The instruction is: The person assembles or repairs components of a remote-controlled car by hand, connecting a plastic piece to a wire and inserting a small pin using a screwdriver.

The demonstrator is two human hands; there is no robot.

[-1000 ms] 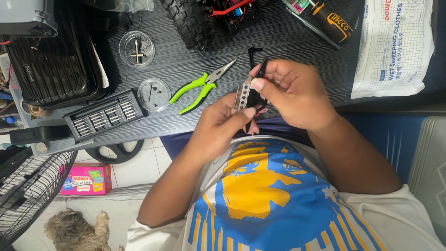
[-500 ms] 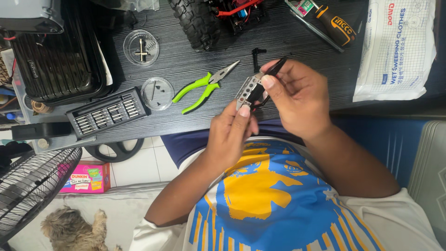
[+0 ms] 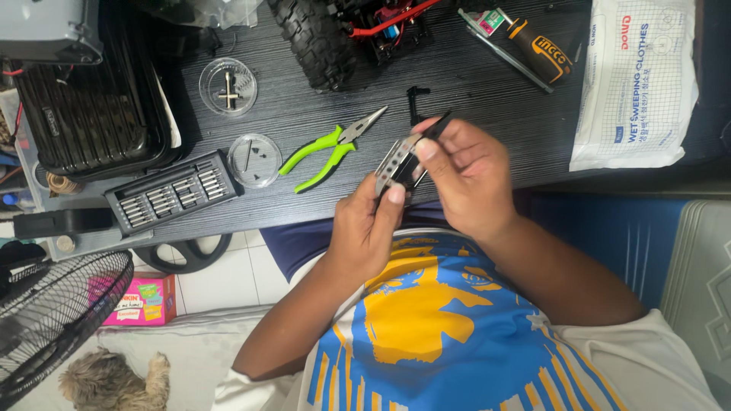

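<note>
My left hand and my right hand together hold a small grey metal bracket with holes above the near edge of the dark table. The left thumb presses the bracket's lower end. The right fingers pinch its upper end, where a thin black part sticks out. Green-handled pliers lie on the table just left of my hands. A small black part stands on the table beyond them.
A model car with a big knobby tyre sits at the back. Two round clear dishes, a screwdriver-bit case, a black tray, an orange-handled screwdriver and a pack of cloths surround my hands. A fan stands below left.
Both hands have shifted slightly, and the bracket has turned a little between the fingers. The things on the table have not moved.
</note>
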